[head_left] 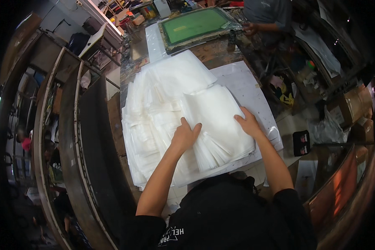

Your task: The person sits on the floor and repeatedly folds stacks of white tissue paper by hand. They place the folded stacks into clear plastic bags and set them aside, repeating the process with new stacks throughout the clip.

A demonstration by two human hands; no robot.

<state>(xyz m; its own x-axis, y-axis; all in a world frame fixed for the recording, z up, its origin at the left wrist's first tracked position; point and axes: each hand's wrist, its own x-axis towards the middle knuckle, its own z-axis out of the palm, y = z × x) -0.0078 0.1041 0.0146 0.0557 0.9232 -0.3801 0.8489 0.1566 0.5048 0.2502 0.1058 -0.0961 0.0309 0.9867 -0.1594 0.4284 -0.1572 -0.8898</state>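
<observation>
A stack of thin, whitish, translucent sheets (216, 104), perhaps plastic bags, lies in front of me, its near edges fanned out. My left hand (186, 136) is at the stack's left edge, thumb on the top sheet and index finger outside the edge. Along the right edge, my right hand (249, 123) holds the stack with its thumb on top; its other fingers are partly hidden. More sheets of the same kind spread in overlapping rows (143, 133) to the left, and another fanned pile (181, 73) lies behind.
Beneath the sheets, a pale board (248, 83) covers part of the worktable. A green screen-printing frame (196, 26) lies at the far end. Another person (267, 18) stands at the far right. Dark shelving (77, 125) runs along the left; cardboard boxes (354, 104) stand right.
</observation>
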